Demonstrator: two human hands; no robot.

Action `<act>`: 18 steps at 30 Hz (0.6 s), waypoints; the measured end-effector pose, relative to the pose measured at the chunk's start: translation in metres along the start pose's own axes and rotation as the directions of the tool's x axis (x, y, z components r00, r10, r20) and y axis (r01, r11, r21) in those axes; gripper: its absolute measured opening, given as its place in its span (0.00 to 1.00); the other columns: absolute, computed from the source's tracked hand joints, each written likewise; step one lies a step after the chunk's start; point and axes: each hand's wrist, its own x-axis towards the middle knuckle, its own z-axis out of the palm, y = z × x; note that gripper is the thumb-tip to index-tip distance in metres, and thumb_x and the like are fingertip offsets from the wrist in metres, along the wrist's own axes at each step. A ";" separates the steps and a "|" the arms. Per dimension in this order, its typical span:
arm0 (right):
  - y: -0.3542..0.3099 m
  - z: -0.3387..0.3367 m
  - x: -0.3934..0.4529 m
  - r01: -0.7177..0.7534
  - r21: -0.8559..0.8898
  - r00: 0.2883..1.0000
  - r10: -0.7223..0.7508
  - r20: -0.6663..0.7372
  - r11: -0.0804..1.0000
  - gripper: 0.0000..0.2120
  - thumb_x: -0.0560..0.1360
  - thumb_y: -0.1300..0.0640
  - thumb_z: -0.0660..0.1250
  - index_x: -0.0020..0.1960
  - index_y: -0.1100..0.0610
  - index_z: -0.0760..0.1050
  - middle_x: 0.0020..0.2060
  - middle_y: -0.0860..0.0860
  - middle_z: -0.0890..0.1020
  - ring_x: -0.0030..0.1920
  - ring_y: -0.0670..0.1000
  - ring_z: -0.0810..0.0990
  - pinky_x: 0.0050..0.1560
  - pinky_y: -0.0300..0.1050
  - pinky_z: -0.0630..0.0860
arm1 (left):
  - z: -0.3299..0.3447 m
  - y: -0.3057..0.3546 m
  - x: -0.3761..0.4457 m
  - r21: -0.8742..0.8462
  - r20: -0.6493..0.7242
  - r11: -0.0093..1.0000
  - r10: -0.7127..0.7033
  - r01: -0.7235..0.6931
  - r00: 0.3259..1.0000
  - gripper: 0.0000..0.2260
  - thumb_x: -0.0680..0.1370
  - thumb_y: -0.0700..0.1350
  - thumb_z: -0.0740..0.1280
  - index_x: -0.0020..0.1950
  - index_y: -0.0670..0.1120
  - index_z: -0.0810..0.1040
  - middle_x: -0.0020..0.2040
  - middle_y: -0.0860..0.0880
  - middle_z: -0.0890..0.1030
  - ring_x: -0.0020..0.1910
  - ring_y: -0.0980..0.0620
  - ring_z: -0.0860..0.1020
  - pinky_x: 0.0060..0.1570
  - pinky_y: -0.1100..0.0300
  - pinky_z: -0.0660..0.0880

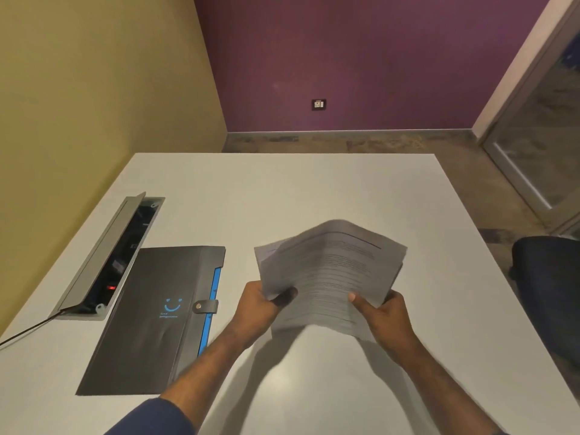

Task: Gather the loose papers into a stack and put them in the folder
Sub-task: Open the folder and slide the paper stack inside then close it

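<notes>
A bundle of printed white papers (332,271) is lifted above the white table (282,189), its sheets uneven and blurred by motion. My left hand (262,304) grips the bundle's left lower edge with the thumb on top. My right hand (379,313) grips the right lower edge, thumb pressed on the top sheet. A dark grey folder (157,318) with a blue spine edge, a smiley logo and a snap strap lies closed on the table, left of my hands.
An open cable box (110,259) with a raised lid is set into the table at the left, a black cable running out of it. A dark chair (549,293) stands at the table's right edge. Walls lie beyond the far edge.
</notes>
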 end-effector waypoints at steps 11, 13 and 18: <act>0.028 0.003 -0.008 -0.008 -0.085 0.999 0.005 -0.043 0.996 0.07 0.74 0.66 0.72 0.50 0.57 0.82 0.46 0.54 0.86 0.48 0.53 0.84 0.51 0.46 0.80 | 0.019 -0.021 -0.010 0.072 -0.133 0.996 -0.046 0.056 0.990 0.10 0.75 0.44 0.75 0.39 0.57 0.80 0.43 0.45 0.85 0.43 0.44 0.83 0.47 0.44 0.80; 0.030 0.002 -0.007 0.015 -0.083 0.999 -0.018 -0.038 0.996 0.09 0.73 0.66 0.72 0.49 0.55 0.82 0.45 0.51 0.87 0.48 0.53 0.84 0.50 0.42 0.81 | 0.022 -0.023 -0.010 0.093 -0.165 0.993 -0.052 0.068 0.985 0.09 0.76 0.44 0.74 0.39 0.54 0.79 0.40 0.44 0.84 0.40 0.46 0.80 0.45 0.45 0.80; 0.038 -0.013 -0.007 -0.029 -0.049 0.994 0.023 -0.106 0.998 0.22 0.70 0.63 0.76 0.63 0.55 0.76 0.55 0.49 0.84 0.54 0.47 0.83 0.53 0.37 0.78 | 0.019 -0.021 -0.004 -0.009 -0.197 0.996 -0.093 0.093 0.976 0.07 0.74 0.48 0.75 0.38 0.48 0.82 0.34 0.53 0.85 0.35 0.55 0.82 0.34 0.63 0.78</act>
